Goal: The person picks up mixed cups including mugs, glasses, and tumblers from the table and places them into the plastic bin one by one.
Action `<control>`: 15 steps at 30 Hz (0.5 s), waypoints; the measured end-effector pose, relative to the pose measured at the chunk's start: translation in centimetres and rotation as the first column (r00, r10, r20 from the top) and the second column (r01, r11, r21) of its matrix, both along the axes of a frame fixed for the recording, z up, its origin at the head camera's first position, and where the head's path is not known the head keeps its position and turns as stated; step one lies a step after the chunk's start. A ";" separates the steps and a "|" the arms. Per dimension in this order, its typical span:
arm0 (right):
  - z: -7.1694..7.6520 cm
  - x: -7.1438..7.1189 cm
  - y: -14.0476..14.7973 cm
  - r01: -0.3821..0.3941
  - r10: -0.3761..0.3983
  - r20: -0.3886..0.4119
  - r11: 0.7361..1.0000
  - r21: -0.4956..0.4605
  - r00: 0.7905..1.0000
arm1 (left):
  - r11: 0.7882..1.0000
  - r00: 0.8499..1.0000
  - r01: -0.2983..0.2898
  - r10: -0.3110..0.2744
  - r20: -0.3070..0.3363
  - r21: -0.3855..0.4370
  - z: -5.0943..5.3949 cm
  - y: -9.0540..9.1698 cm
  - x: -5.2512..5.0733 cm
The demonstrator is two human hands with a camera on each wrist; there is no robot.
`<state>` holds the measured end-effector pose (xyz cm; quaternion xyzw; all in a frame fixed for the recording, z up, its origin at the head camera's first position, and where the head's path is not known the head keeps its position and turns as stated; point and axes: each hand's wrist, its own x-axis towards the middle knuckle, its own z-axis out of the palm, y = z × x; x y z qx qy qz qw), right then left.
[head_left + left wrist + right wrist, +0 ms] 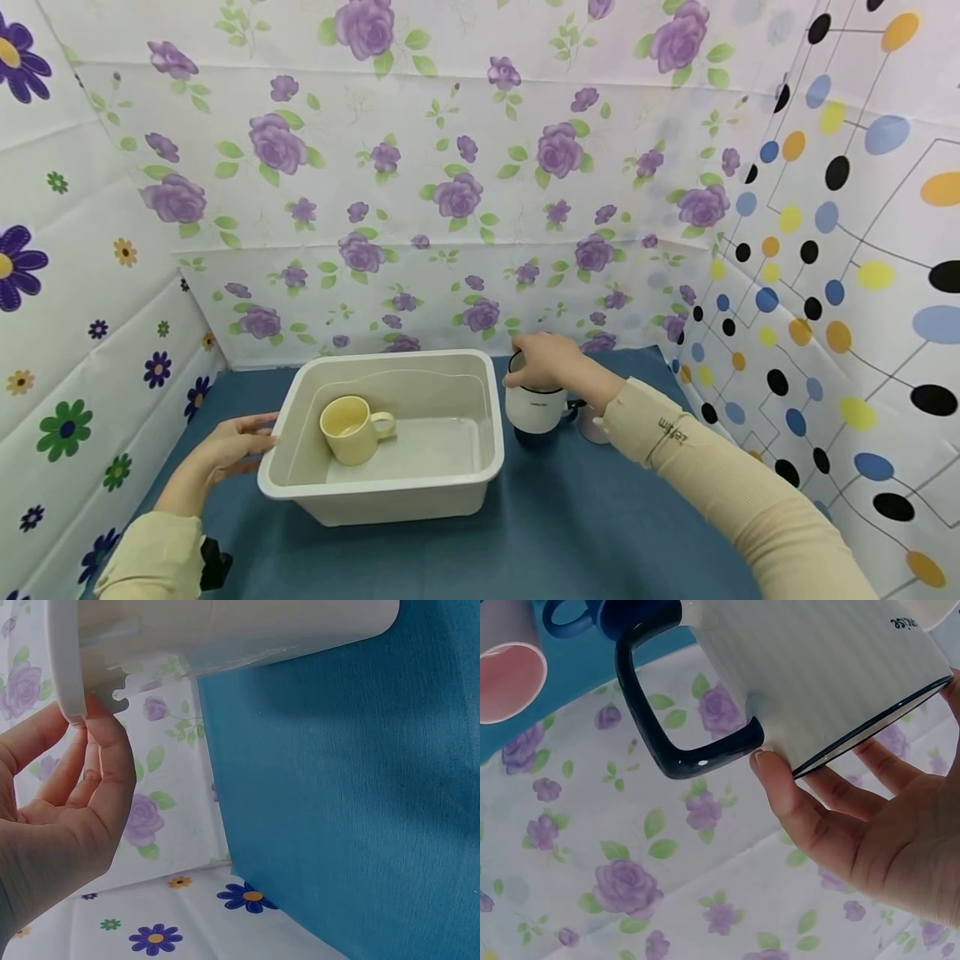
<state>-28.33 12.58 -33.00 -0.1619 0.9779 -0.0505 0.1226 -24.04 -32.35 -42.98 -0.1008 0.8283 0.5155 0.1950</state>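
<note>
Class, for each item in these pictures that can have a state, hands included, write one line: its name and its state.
Tub: upright, uncovered
Yellow mug: inside the tub, handle pointing right
White mug: roughly upright, held by its rim
Blue mug: not held, partly hidden
Pink cup: upright, not held
Left hand: pinching the tub's rim
Right hand: gripping the white mug

Tub open above; yellow mug blocks left part.
</note>
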 end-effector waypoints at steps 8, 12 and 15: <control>1.1 -0.1 -1.1 -0.032 0.033 -0.014 0.999 0.020 0.999 | 1.000 1.000 0.019 -0.019 -0.014 0.002 0.0 0.0 -0.3; 1.8 -0.2 -2.1 -0.034 0.034 -0.009 0.998 0.044 0.999 | 1.000 1.000 0.025 -0.025 -0.010 0.007 0.0 -0.3 -0.3; 2.1 -0.1 -3.0 -0.041 0.042 -0.013 0.998 0.056 0.999 | 1.000 1.000 0.025 -0.025 -0.013 0.011 0.0 -0.4 -0.1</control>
